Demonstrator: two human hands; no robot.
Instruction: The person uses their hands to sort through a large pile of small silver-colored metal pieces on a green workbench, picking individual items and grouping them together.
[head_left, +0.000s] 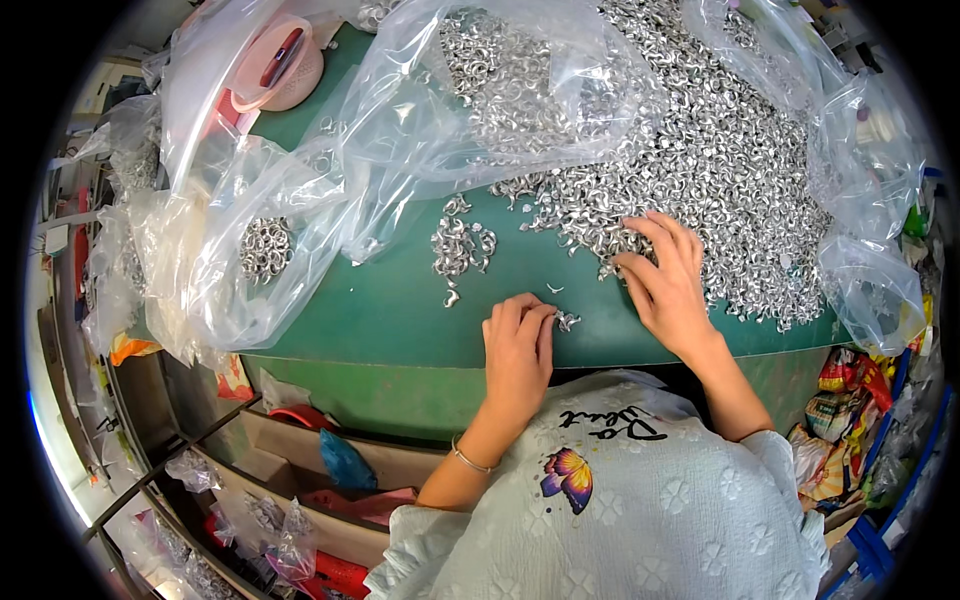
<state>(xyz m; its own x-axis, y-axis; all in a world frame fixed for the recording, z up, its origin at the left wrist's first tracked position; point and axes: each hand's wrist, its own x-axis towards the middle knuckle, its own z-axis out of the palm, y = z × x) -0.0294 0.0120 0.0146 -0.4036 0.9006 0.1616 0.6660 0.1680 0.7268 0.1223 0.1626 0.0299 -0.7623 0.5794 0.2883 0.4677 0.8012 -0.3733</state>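
A large heap of small curved silver metal pieces (720, 190) spreads over the green tabletop (390, 310). My right hand (668, 285) is at the heap's near edge, thumb and forefinger apart, their tips touching the pieces there. Close to the table's front edge, my left hand (517, 345) has its fingers curled and pressed together; what they hold, if anything, is hidden. Right beside its thumb lies a tiny cluster of metal pieces (567, 321). A smaller separate pile of metal pieces (460, 245) sits beyond my left hand.
Clear plastic sheeting (400, 130) covers part of the heap and the table's left side. A pink basket (290, 80) holding a dark red object stands at the far left. Below the table is an open drawer (290, 450); colourful packets (835, 410) lie at the right.
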